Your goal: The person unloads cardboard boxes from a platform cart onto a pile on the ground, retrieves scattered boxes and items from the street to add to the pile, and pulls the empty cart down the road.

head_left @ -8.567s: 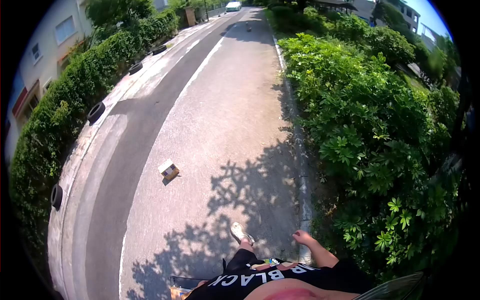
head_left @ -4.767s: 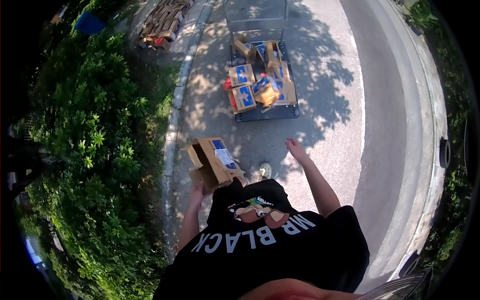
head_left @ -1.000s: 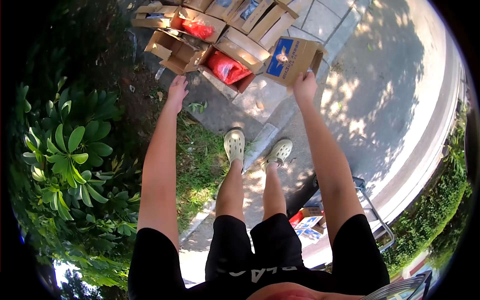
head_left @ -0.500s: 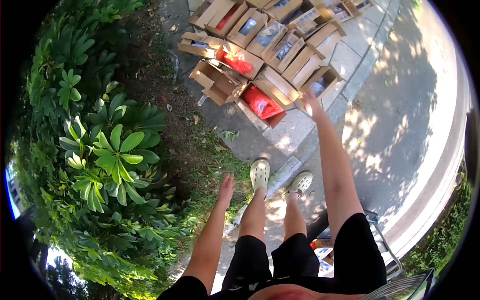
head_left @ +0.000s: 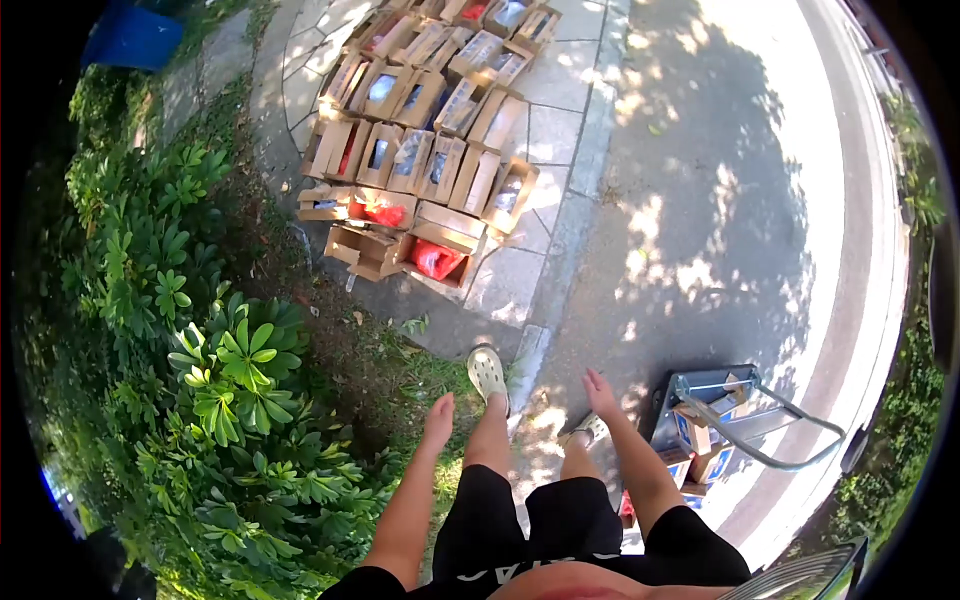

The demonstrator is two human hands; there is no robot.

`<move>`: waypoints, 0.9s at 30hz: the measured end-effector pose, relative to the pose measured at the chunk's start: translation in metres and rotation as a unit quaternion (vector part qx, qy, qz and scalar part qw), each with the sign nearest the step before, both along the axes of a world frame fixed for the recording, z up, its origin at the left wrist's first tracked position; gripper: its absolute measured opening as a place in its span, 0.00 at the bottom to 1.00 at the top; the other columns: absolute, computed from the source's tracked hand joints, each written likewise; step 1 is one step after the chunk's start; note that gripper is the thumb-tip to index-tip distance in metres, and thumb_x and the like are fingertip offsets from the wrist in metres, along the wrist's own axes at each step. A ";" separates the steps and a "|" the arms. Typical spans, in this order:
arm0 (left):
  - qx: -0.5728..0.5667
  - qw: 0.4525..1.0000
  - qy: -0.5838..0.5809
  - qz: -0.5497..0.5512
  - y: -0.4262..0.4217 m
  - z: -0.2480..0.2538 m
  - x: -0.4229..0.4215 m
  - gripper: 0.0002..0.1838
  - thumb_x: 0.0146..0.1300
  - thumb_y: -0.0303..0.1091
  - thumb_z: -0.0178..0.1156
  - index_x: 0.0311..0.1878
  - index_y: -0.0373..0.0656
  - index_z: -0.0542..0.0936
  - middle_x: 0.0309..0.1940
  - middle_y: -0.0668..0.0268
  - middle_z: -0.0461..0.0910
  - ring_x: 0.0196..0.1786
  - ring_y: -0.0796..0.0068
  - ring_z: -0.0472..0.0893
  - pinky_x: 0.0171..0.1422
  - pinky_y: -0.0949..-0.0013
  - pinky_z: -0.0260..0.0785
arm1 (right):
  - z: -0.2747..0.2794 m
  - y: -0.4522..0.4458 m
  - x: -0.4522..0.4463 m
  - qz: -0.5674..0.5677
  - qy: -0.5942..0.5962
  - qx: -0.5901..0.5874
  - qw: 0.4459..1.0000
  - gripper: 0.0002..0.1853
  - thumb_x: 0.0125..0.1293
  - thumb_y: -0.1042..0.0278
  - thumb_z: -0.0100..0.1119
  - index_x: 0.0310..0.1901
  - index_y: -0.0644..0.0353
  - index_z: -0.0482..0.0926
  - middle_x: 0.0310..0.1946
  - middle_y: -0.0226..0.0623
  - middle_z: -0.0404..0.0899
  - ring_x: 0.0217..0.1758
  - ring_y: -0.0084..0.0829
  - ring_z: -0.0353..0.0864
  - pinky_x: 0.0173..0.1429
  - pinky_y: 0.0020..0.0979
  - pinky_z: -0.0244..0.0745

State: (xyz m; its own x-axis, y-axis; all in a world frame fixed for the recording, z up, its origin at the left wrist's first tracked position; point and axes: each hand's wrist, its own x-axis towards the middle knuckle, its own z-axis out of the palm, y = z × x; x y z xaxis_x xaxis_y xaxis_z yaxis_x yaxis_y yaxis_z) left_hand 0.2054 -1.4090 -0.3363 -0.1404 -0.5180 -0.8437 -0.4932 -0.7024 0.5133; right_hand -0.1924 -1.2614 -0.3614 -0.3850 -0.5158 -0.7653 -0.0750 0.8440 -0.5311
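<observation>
My left hand (head_left: pixel 439 418) hangs in front of my left leg with loosely extended fingers and holds nothing. My right hand (head_left: pixel 599 392), fingers stretched out, is above my right shoe (head_left: pixel 592 428) and touches nothing. Ahead of my feet, rows of open cardboard boxes (head_left: pixel 475 180) stand on the pavement. The nearest one holds a red plastic bag (head_left: pixel 437 260). Beside it is an open box (head_left: pixel 362 252) with its flaps up. Another red bag (head_left: pixel 384 210) shows just behind, and several farther boxes have clear or bluish plastic inside.
A hand trolley (head_left: pixel 680 385) with a metal handle (head_left: pixel 800 455) stands at my right, carrying several cardboard boxes (head_left: pixel 712 462). Leafy bushes (head_left: pixel 245 370) line the left. A kerb (head_left: pixel 533 350) runs between the paving and the road. A blue bin (head_left: pixel 135 38) is at the far left.
My right hand has come back from the nearest boxes toward my body. The view has shifted, so more box rows and the trolley show. My left hand stays low with nothing in it.
</observation>
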 end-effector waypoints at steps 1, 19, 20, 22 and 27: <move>-0.011 1.000 0.009 -0.023 -0.008 0.010 -0.012 0.24 0.75 0.47 0.48 0.68 0.43 0.71 0.63 0.65 0.75 0.63 0.67 0.75 0.59 0.64 0.68 | 0.021 0.030 -0.003 -0.017 -0.013 0.029 0.999 0.30 0.72 0.47 0.50 0.68 0.58 0.67 0.64 0.53 0.72 0.70 0.44 0.69 0.71 0.35 0.61; -0.007 0.840 0.134 -0.525 0.305 0.065 -0.318 0.19 0.74 0.38 0.50 0.61 0.37 0.74 0.50 0.60 0.81 0.50 0.73 0.79 0.58 0.71 0.69 | 0.069 0.590 0.053 -0.442 0.116 0.095 0.885 0.23 0.72 0.51 0.46 0.52 0.63 0.79 0.46 0.57 0.81 0.54 0.55 0.78 0.59 0.44 0.71; 0.000 0.826 0.134 -0.547 0.328 0.072 -0.333 0.19 0.74 0.38 0.50 0.61 0.37 0.74 0.50 0.60 0.81 0.50 0.73 0.79 0.58 0.71 0.69 | 0.076 0.609 0.054 -0.462 0.129 0.108 0.871 0.22 0.71 0.52 0.47 0.50 0.63 0.79 0.45 0.56 0.81 0.53 0.55 0.79 0.58 0.44 0.72; 0.053 0.810 0.146 -0.566 0.370 0.080 -0.365 0.19 0.75 0.39 0.50 0.60 0.36 0.74 0.49 0.64 0.80 0.51 0.75 0.78 0.56 0.71 0.71 | 0.083 0.646 0.047 -0.500 0.136 0.124 0.846 0.20 0.71 0.53 0.48 0.49 0.62 0.79 0.45 0.56 0.81 0.52 0.55 0.79 0.57 0.45 0.72; -0.090 0.709 0.181 -0.676 0.457 0.071 -0.443 0.20 0.70 0.36 0.57 0.61 0.38 0.74 0.51 0.54 0.81 0.50 0.64 0.81 0.56 0.65 0.72 | 0.064 0.727 0.016 -0.572 0.156 0.142 0.793 0.20 0.64 0.58 0.58 0.53 0.61 0.76 0.39 0.50 0.83 0.47 0.49 0.83 0.52 0.43 0.76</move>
State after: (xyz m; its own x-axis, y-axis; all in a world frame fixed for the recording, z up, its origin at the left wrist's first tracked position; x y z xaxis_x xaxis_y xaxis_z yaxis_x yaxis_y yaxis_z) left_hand -0.2378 -0.9525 -0.2656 -0.8016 0.2015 -0.5629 -0.4657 0.3799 0.7992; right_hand -0.1768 -0.5345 -0.2975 -0.6699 0.4832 -0.5638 0.7354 0.5364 -0.4141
